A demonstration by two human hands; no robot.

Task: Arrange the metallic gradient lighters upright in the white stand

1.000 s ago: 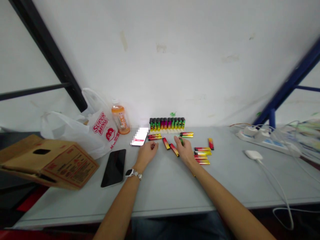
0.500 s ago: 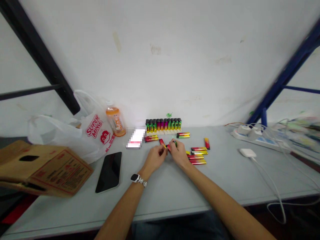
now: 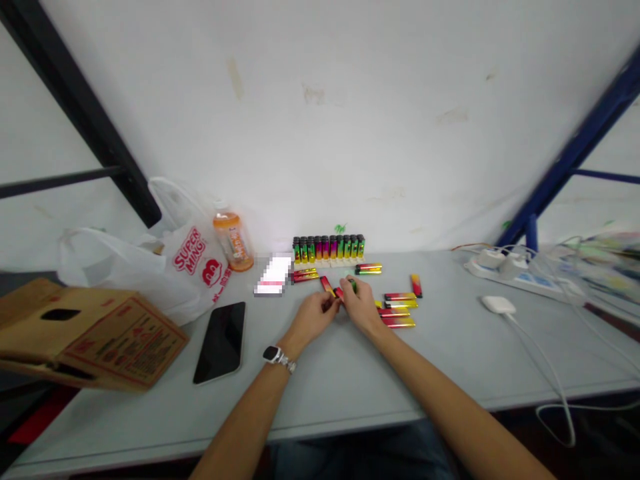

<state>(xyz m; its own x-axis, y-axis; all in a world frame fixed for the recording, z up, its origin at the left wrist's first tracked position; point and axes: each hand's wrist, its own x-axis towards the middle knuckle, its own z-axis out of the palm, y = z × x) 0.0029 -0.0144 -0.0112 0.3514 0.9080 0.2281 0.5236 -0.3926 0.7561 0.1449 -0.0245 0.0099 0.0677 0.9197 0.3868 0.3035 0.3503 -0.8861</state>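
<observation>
Grip of the right hand (image 3: 362,306) curls closed around a green lighter (image 3: 354,285).

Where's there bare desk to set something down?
Bare desk lies between the left forearm and right forearm, and between the lying lighters and white charger. It's crowded around the left hand, right hand and standing lighters, and leftward by the cardboard box and plastic bag.
</observation>
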